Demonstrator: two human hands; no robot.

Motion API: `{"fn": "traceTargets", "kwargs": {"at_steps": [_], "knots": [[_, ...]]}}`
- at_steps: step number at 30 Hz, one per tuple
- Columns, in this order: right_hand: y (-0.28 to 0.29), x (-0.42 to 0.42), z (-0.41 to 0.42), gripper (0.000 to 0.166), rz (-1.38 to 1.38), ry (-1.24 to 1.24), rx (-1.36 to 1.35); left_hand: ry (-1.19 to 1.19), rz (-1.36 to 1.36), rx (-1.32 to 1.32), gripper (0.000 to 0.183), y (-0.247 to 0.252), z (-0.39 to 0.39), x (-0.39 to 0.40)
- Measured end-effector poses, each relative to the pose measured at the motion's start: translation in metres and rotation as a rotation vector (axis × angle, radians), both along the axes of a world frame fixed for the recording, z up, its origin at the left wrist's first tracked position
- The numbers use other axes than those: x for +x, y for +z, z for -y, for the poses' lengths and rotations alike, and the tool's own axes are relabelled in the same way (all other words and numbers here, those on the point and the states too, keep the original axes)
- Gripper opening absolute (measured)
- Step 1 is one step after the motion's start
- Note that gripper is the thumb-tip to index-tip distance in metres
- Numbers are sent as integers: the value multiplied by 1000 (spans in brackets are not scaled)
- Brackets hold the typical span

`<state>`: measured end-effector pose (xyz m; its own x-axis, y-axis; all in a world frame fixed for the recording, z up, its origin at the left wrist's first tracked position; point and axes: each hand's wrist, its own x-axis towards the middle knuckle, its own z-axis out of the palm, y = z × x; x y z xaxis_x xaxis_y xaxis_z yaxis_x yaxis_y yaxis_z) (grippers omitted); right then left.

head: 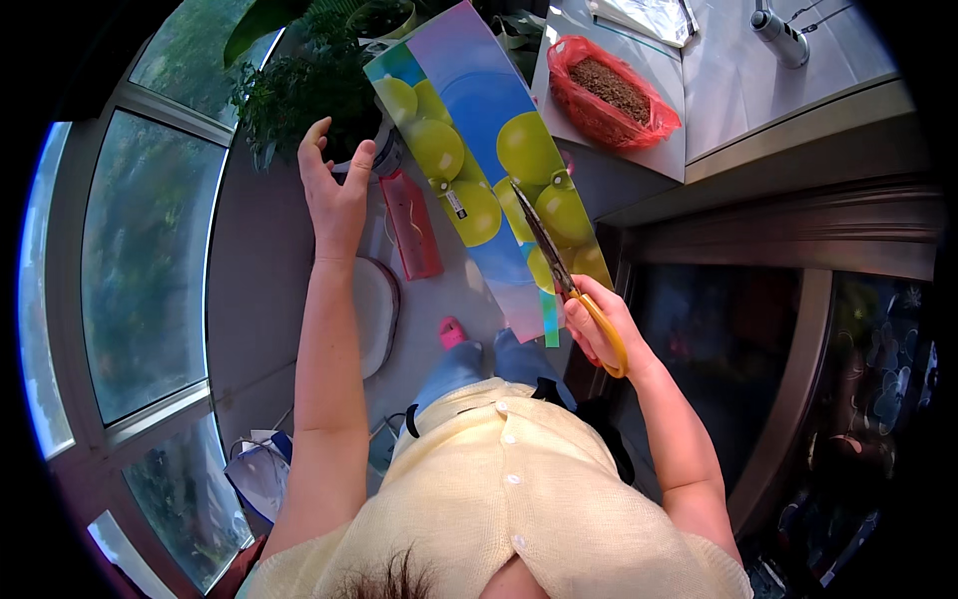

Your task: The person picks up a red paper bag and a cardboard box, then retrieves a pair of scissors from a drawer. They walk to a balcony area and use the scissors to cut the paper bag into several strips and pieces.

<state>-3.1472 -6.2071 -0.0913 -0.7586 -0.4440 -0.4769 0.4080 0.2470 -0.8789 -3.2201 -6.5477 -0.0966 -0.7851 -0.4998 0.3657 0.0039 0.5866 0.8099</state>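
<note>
My right hand (596, 322) grips a pair of scissors (552, 254) with yellow handles and dark, worn blades. The blades point up and away over a long board or box (479, 86) printed with yellow-green balloons on blue. Whether the blades touch it cannot be told. My left hand (337, 172) is raised with its fingers apart and nothing in it. It is nearest to a leafy potted plant (288, 101) at the upper left. A red, partly see-through container (412, 224) lies on the floor between that hand and the balloon-printed board.
A red plastic bag (557, 90) of brown granules stands on the white counter (748, 112) at the upper right. A metal cylinder (782, 41) stands farther along. Windows (153, 262) line the left; a pale oval basin (370, 314) rests near my left forearm. A pink shoe (450, 332) shows below.
</note>
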Motion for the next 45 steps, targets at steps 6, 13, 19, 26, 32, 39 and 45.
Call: {"fn": "traceTargets", "kwargs": {"at_steps": [6, 13, 19, 26, 32, 39, 45], "knots": [[9, -11, -13, 40, 114, 59, -60, -437, 91, 128, 48, 4, 42, -75], [12, -16, -22, 38, 83, 136, 23, -436, -27, 959, 30, -7, 42, -74], [11, -12, -21, 38, 38, 117, 108, -314, 52, 821, 22, -12, 28, -68], [10, -17, -17, 37, -6, 99, 111, -382, 56, 728, 25, -1, 27, -69], [6, -18, -21, 35, -198, 162, 247, -339, 33, 658, 26, 3, 27, -73], [37, -28, -18, 39, 1, 138, -28, -425, -1, 579, 27, 10, 30, -77], [29, -35, -11, 45, -160, 174, 55, -416, 39, 562, 27, 18, 31, -75]]}}
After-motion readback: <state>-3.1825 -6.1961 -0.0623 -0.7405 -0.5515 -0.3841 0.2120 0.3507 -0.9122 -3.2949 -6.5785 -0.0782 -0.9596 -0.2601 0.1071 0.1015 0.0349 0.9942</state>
